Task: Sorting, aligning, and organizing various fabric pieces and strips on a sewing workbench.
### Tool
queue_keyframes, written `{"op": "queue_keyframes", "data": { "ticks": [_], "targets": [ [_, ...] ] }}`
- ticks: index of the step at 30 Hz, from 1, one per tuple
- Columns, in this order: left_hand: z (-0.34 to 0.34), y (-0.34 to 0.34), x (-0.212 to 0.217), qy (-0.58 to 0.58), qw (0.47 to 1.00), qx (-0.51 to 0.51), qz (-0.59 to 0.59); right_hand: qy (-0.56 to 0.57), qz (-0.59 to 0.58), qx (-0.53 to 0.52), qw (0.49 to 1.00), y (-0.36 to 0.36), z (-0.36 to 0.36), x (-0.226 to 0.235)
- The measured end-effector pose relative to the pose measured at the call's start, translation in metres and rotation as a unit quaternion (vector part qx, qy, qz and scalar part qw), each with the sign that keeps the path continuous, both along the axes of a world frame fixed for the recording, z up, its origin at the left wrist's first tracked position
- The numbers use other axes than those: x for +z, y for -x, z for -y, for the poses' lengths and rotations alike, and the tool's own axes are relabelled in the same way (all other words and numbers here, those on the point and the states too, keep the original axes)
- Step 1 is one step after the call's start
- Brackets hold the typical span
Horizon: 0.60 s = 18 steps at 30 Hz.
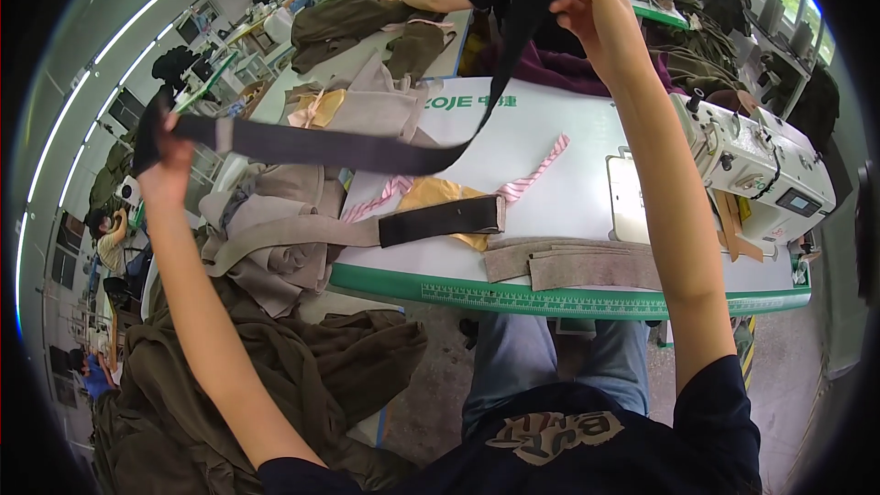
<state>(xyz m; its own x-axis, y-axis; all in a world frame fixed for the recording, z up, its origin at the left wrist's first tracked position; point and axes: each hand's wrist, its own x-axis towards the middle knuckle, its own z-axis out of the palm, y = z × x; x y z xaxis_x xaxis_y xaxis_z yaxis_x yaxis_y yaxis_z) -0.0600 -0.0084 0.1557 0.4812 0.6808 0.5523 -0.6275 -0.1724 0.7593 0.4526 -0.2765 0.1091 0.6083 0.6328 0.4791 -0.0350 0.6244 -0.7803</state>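
Observation:
A long black fabric strip [339, 148] hangs in a loop between my raised hands, above the white sewing table. My left hand [172, 160] is closed on one end, at the far left. At the upper right my right hand [591, 18] pinches the other end between thumb and fingers. Below the strip, a taupe fabric band [316, 232] with a black section [440, 221] lies across the table. It partly covers a gold satin piece [445, 191] with pink-striped ribbon ends [541, 168]. Taupe cut strips [591, 264] rest along the front edge.
A white sewing machine [765, 156] stands at the right. Taupe garments [284, 197] are heaped on the table's left; dark olive cloth [266, 376] is piled below. A green ruler edge [550, 301] runs along the front. Across the table, another person's arm [445, 0] rests by olive garments.

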Motion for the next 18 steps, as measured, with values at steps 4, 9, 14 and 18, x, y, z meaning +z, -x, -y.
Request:
{"op": "queue_keyframes", "data": {
  "ticks": [4,9,14,18],
  "targets": [
    [-0.031,0.126,-0.014,0.053,0.998,0.006,-0.017,0.029,-0.019,-0.022,0.999,0.008,0.016,-0.042],
    [-0.04,0.157,-0.093,0.126,0.989,0.067,-0.028,0.135,-0.088,-0.045,0.986,-0.003,0.04,-0.13],
    [-0.032,0.155,-0.182,0.295,0.935,0.132,-0.143,0.259,-0.144,-0.048,0.954,0.005,0.063,-0.206],
    [-0.018,0.173,-0.181,0.316,0.903,0.203,-0.207,0.306,-0.129,-0.041,0.942,0.024,0.067,-0.211]
  ]
}}
